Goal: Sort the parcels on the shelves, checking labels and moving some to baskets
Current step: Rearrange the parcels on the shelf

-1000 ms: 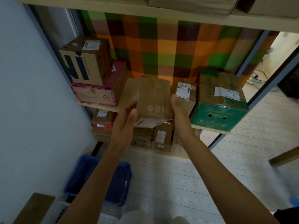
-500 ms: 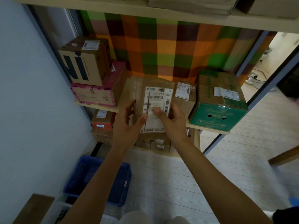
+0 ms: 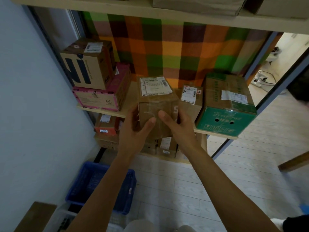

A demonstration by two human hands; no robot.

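Grips a taped brown parcel in both hands at the front of the middle shelf.

Nearest, low on the left by the wall, a blue basket on the pale floor. Above it, left hand wrapped round the parcel's left side, thumb across the near face; right hand clasping the right side, thumb likewise on the near face, close to the other yet apart. Parcel tilted, white label on its upper face; resting on the board or lifted clear, impossible to tell. Just right of it, a smaller labelled box, then a green box. To the left, a pink box with a box marked NI stacked on top. Under the board, more parcels, an orange one among them. Farthest back, a checked cloth.
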